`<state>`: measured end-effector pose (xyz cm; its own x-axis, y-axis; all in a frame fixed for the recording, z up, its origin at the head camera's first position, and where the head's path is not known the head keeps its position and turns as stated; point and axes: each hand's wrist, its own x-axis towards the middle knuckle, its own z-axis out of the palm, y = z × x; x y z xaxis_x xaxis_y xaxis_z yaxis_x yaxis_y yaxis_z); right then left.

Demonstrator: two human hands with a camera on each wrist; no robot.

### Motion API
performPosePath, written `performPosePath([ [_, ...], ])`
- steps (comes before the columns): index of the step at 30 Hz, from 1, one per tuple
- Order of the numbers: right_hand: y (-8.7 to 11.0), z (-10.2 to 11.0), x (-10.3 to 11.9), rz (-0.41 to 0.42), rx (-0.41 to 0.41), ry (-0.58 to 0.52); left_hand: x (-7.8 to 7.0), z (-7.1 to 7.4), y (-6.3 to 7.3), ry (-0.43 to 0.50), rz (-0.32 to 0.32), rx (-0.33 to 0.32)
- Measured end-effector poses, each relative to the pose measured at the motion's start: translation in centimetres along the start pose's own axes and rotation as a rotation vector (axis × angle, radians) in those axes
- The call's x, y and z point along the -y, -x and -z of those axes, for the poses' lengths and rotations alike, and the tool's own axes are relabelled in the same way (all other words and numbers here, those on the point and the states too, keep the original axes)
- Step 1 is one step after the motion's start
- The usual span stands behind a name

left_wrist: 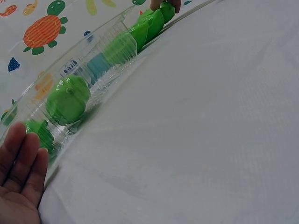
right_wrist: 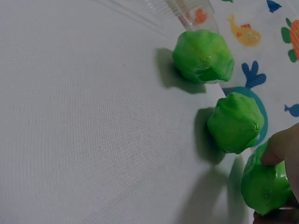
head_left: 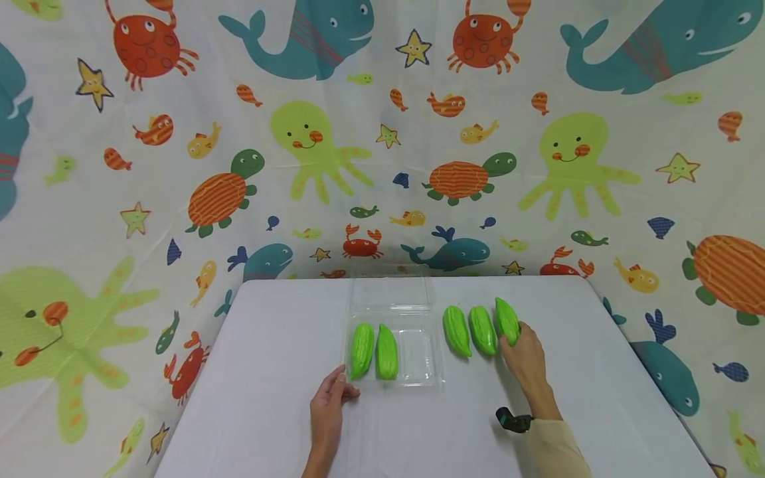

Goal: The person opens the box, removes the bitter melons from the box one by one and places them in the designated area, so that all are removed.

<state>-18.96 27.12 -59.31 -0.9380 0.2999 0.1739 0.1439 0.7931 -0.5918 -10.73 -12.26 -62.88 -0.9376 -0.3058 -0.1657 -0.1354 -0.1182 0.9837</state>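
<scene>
My right hand [head_left: 526, 358] grips a bright green, ridged bitter melon [head_left: 507, 320] at the right of a short row, with the thumb over its near end in the right wrist view. Two similar bitter melons, a middle one [head_left: 481, 330] and a left one [head_left: 457, 330], lie beside it on the table. A clear plastic clamshell box [head_left: 418, 382] stands with its lid [head_left: 390, 292] folded back. Inside are two more, a left melon [head_left: 361, 350] and a second melon [head_left: 386, 352]. My left hand [head_left: 329, 405] is at the box's front left corner, its fingers [left_wrist: 30, 161] straight along the wall.
The white table [head_left: 269, 352] ends at a back edge just behind the box lid. Behind it hangs a curtain [head_left: 370, 86] printed with sea animals. A black wrist device [head_left: 514, 419] sticks out from the right sleeve [head_left: 552, 448].
</scene>
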Motion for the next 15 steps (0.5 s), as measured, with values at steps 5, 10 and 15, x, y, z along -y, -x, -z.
performPosePath([
  [5,0.05,-0.02,-0.23,0.003,0.020,0.005,-0.09,0.02,0.08,-0.002,-0.004,0.001],
  [10,0.04,-0.06,-0.44,0.000,0.037,0.016,-0.12,0.06,0.16,-0.019,-0.003,0.007],
  [15,-0.04,-0.07,-0.59,0.007,0.035,0.014,-0.12,-0.02,0.21,-0.021,-0.004,0.006],
])
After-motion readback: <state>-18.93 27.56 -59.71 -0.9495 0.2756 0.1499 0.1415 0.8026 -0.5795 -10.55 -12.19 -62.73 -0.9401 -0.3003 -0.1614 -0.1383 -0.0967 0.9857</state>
